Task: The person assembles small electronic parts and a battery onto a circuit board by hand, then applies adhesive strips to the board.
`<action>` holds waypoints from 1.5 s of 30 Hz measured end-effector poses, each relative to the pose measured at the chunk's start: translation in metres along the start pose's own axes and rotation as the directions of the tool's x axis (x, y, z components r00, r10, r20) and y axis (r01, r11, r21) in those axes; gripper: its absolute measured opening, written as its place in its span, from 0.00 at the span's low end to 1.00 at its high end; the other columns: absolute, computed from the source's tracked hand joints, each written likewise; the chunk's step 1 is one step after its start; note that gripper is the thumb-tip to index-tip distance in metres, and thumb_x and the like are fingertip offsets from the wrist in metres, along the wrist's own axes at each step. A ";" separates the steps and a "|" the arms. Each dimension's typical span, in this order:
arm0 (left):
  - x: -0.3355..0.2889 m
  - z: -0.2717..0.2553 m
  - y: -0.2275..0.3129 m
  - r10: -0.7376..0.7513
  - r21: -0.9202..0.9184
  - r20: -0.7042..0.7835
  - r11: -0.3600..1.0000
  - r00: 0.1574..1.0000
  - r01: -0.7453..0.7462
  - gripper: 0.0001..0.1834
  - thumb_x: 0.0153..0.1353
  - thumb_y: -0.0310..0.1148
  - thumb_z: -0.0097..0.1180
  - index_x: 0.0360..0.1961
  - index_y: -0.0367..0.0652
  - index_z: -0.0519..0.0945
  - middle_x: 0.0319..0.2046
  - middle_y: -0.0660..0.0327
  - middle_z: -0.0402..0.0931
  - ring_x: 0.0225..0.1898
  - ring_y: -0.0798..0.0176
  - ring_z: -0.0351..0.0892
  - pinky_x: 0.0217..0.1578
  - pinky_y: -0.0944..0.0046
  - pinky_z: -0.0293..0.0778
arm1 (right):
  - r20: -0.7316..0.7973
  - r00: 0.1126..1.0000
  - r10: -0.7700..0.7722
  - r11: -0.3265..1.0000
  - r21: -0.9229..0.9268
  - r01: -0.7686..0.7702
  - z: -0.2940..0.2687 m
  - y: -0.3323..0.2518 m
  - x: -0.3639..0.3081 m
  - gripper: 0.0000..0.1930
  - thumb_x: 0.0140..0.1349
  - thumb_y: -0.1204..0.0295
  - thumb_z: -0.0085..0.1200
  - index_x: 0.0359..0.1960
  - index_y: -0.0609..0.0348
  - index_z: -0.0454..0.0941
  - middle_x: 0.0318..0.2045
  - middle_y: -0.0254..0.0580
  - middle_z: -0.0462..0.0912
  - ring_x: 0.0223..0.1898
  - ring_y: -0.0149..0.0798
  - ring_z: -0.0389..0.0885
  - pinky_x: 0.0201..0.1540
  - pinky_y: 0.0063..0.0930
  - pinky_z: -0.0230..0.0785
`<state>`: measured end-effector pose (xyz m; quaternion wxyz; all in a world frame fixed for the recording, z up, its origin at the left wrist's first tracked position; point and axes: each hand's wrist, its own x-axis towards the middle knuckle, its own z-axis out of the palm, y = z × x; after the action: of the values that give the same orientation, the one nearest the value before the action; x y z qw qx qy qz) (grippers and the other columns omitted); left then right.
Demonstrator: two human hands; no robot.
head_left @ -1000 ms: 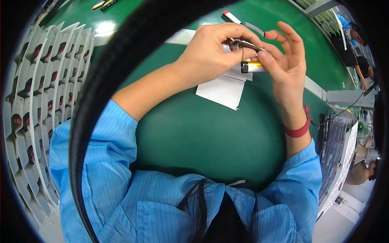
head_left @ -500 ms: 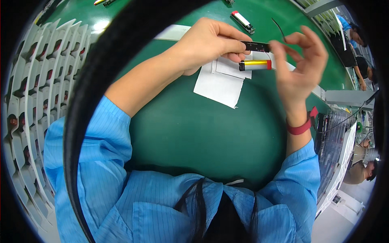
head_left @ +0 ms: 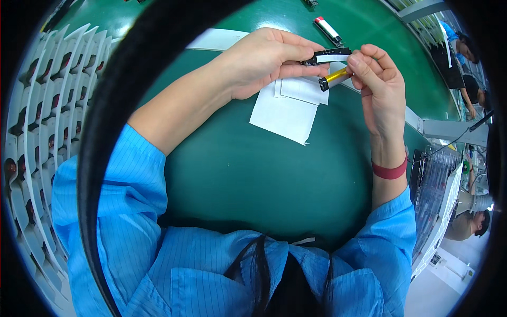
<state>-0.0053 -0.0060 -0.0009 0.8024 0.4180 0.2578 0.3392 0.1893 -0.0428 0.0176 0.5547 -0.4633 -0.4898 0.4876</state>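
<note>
My left hand (head_left: 269, 61) is closed, pinching a slim black electronic frame (head_left: 334, 51) between thumb and fingers. A white strip (head_left: 331, 58) runs along the frame's near side. Just to the right, my right hand (head_left: 377, 79) grips a small gold cylindrical battery cell (head_left: 337, 77) by its far right end. The cell's black end points down and left, and its other end is hidden by the fingers. Frame and cell are close together above the bench; whether they are joined by a wire I cannot tell. Beneath them lie white paper sheets (head_left: 282, 116).
A similar red, white and black assembly (head_left: 327, 30) lies beyond my hands on the green bench (head_left: 264, 169). Stacked white trays with parts (head_left: 53, 121) stand at the left, clear plastic trays (head_left: 435, 174) at the right. A pale strip (head_left: 219, 39) crosses the bench. Other people are at the far right.
My right hand has moved in and taken hold of the gold cell, which now tilts. The black frame has turned, showing its white strip. The loose dark wire no longer shows.
</note>
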 end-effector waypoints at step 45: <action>-0.011 0.027 -0.011 0.045 0.068 0.036 0.997 0.998 -0.048 0.17 0.58 0.31 0.53 0.48 0.37 0.71 0.36 0.55 0.77 0.39 0.64 0.78 0.39 0.63 0.77 | 0.000 0.868 -0.497 0.800 -0.387 0.458 0.020 -0.002 -0.010 0.07 0.50 0.81 0.58 0.31 0.67 0.73 0.29 0.42 0.80 0.32 0.31 0.80 0.35 0.20 0.75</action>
<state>0.0105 -0.0326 0.0054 0.7837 0.4569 0.2458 0.3415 0.1687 -0.0521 0.0206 0.5849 -0.4460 -0.6456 0.2053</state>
